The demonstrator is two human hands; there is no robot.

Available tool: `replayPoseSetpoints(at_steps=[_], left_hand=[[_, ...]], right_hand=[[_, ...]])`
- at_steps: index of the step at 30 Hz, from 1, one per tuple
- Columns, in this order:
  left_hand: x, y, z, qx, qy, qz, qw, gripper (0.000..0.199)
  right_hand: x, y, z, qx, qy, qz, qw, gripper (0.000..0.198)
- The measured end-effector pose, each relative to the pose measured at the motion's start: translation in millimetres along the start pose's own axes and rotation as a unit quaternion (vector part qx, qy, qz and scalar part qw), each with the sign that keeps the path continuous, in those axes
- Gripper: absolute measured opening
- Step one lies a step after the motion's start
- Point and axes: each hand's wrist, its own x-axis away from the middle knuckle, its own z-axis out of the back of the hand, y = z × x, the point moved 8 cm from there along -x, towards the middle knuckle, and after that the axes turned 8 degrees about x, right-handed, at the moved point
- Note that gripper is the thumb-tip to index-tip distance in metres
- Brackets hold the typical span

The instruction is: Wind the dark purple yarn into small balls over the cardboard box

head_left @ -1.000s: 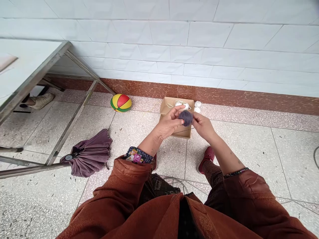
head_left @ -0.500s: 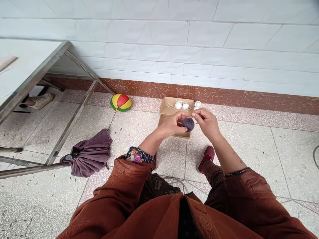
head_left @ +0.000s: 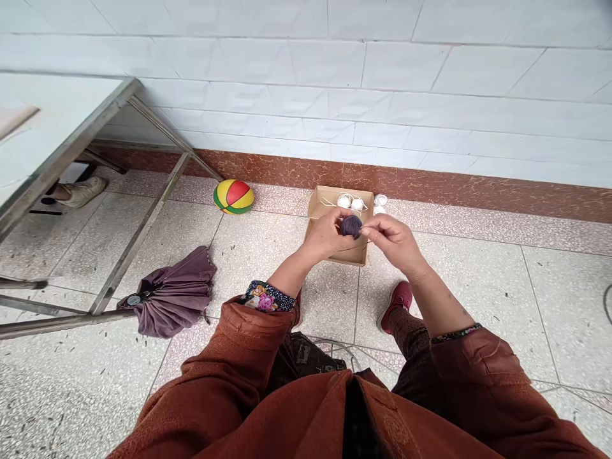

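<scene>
A dark purple ball of yarn (head_left: 350, 226) is held in my left hand (head_left: 326, 237), the fingers and thumb curved round its left side. My right hand (head_left: 393, 237) is pinched at the ball's right edge; a dark strand seems to run there, too thin to follow fully. Below both hands lies an open cardboard box (head_left: 351, 256) on the floor. Inside its far part are two white yarn balls (head_left: 343, 201) with loose pale strands. More white yarn (head_left: 380, 200) lies just outside the box's right side.
A red, yellow and green ball (head_left: 234, 196) rests near the wall. At left stands a metal-framed table (head_left: 109, 102), with a folded purple umbrella (head_left: 179, 293) by its lower bar. Another person's shoe (head_left: 83, 191) shows under the table. White tiled wall (head_left: 306, 95) rises ahead.
My right hand has moved slightly left and down, to the yarn ball's edge. The ball has shifted left and up within my left hand, uncovering more of the box.
</scene>
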Motion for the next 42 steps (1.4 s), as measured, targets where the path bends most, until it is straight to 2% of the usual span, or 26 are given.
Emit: replayPoseSetpoints(at_steps=[3,5,7,10,14,16,19,21,23,26,28,31,34,36,39,42], left_hand=[[8.7,2.2,-22.4,0.06,-0.109,0.012,0.992,0.057],[12.1,5.7,-29.5,0.138,-0.143,0.017,0.98,0.067],[10.9,7.9,-27.3,0.202,-0.13,0.019,0.97,0.071],[4.7,4.8,-15.0,0.239,-0.069,0.026,0.968,0.058],[-1.0,-3.2,4.4,0.206,0.031,0.034,0.977,0.048],[-1.4,-5.1,9.5,0.165,0.058,0.032,0.984,0.045],[-0.3,-5.8,7.3,0.07,0.047,0.031,0.996,0.044],[1.8,-7.1,-1.8,0.03,0.0,0.039,0.999,0.045],[5.3,-7.8,-13.3,0.047,-0.059,0.048,0.996,0.051],[9.8,-3.1,-24.7,0.153,-0.113,0.051,0.98,0.07],[9.2,2.3,-24.4,0.226,-0.113,0.041,0.967,0.075],[3.4,5.5,-12.1,0.279,-0.055,0.021,0.958,0.065],[-1.3,-1.7,2.9,0.245,0.02,0.028,0.969,0.058],[-1.7,-7.6,6.9,0.176,0.038,0.045,0.983,0.064],[1.3,-11.4,-3.0,0.094,-0.019,0.061,0.993,0.081],[8.2,-7.4,-22.7,0.134,-0.116,0.063,0.982,0.088]], right_hand=[[-3.8,11.5,13.1,0.034,0.067,-0.023,0.997,0.028],[-4.4,21.9,12.4,0.057,0.081,-0.041,0.994,0.029],[-3.5,30.6,6.5,0.071,0.074,-0.055,0.993,0.027],[-0.6,33.6,-5.5,0.086,0.033,-0.046,0.995,0.024],[4.6,17.7,-21.6,0.071,-0.073,0.011,0.995,0.024],[6.4,7.5,-23.9,0.045,-0.107,0.029,0.993,0.024],[3.2,1.0,-13.0,0.02,-0.072,0.023,0.997,0.027],[-0.6,4.5,-1.0,0.029,-0.013,0.011,0.999,0.028],[-3.2,13.6,8.4,0.052,0.042,-0.005,0.998,0.03],[-3.4,33.4,11.5,0.08,0.079,-0.044,0.993,0.031],[-1.6,43.5,4.7,0.089,0.061,-0.069,0.992,0.029],[2.0,40.1,-11.7,0.089,-0.008,-0.057,0.994,0.024],[5.7,19.4,-24.9,0.055,-0.082,-0.003,0.995,0.022],[6.2,8.9,-25.1,0.031,-0.098,0.015,0.995,0.023],[1.8,7.7,-11.5,0.029,-0.043,0.007,0.999,0.023],[-2.4,19.5,4.6,0.056,0.041,-0.017,0.997,0.023]])
